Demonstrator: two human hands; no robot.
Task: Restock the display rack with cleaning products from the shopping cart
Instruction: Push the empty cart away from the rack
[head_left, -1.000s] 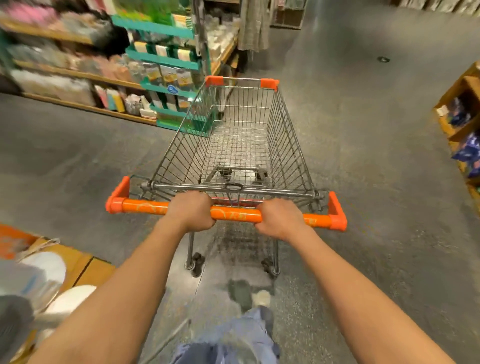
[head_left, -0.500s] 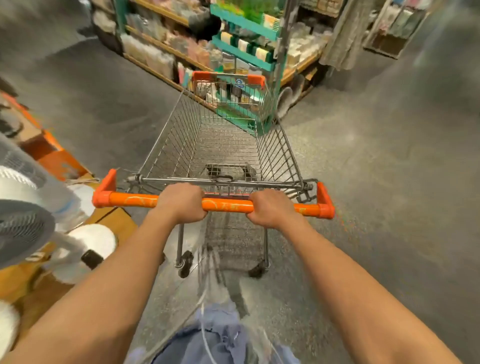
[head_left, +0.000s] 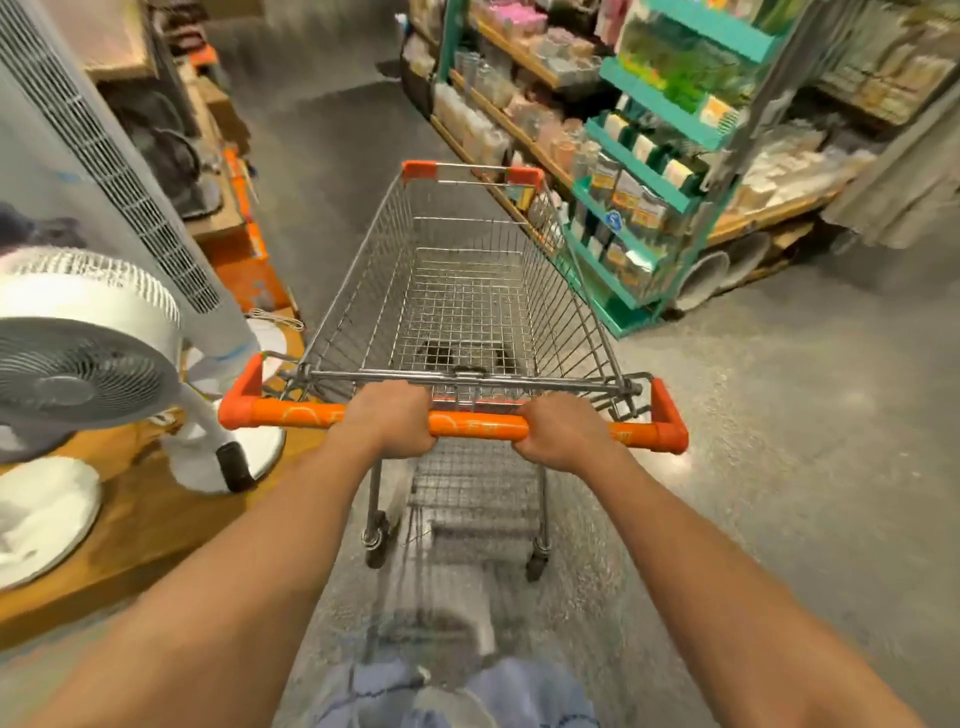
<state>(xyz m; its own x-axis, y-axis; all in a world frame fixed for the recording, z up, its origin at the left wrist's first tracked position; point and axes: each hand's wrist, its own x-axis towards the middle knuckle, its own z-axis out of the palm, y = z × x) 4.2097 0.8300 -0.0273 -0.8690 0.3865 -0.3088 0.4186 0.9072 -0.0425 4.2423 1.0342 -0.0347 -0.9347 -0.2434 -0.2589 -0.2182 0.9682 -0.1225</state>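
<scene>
Since the earlier frame the shopping cart (head_left: 462, 312) has turned toward the left, so the teal display rack (head_left: 649, 171), which was straight behind its front end, now stands just beside its front right corner, and the white fans have come close on its left side. The cart is in the middle of the aisle on the grey floor (head_left: 779, 441), and its wire basket shows no products inside. The left hand (head_left: 388, 420) grips the orange handle (head_left: 478, 423) left of its middle, with the fingers curled over the bar and pressed together. The right hand (head_left: 563, 432) grips the same handle right of the middle, in the same way. Left of the cart, a round fan (head_left: 72, 379) and a tall tower fan (head_left: 104, 156) stand on a wooden platform (head_left: 156, 509). Behind the rack, wooden shelves (head_left: 498, 104) carry packaged goods; the picture is blurred there, so probably they are household items, but I cannot tell which.
</scene>
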